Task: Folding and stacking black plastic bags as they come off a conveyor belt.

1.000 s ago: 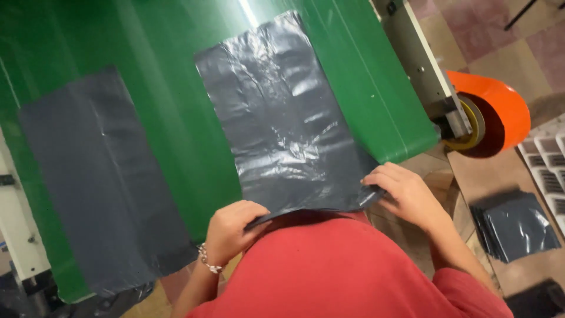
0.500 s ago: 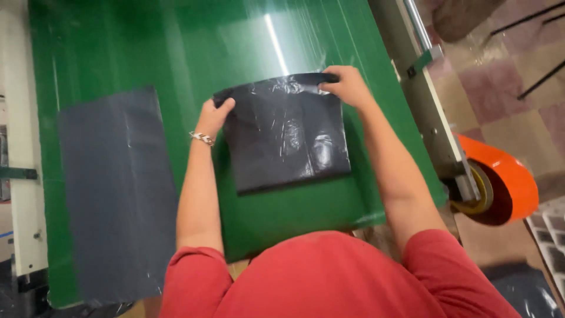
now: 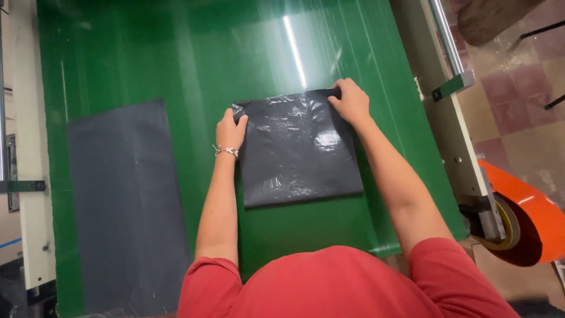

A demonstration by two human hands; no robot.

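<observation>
While the folded dark plastic bag (image 3: 299,147) lies on the green belt (image 3: 176,59), left hand (image 3: 232,131) and right hand (image 3: 351,101) fingers pinch its far corners. A flat grey bag (image 3: 126,206) lies left, apart; an orange roll (image 3: 527,221) is cut off right.

Both hands — left hand (image 3: 231,131), right hand (image 3: 351,101) — pinch the far corners of a folded black plastic bag (image 3: 299,150) on the green belt (image 3: 176,65); a flat grey bag (image 3: 126,200) lies left of it.

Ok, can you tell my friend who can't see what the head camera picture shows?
Two bare hands press on the far corners of a folded dark grey plastic bag lying on a green conveyor belt: the left hand on one corner, the right hand on the other. A second grey bag lies flat to the left, and an orange roll sits at the right.
</observation>
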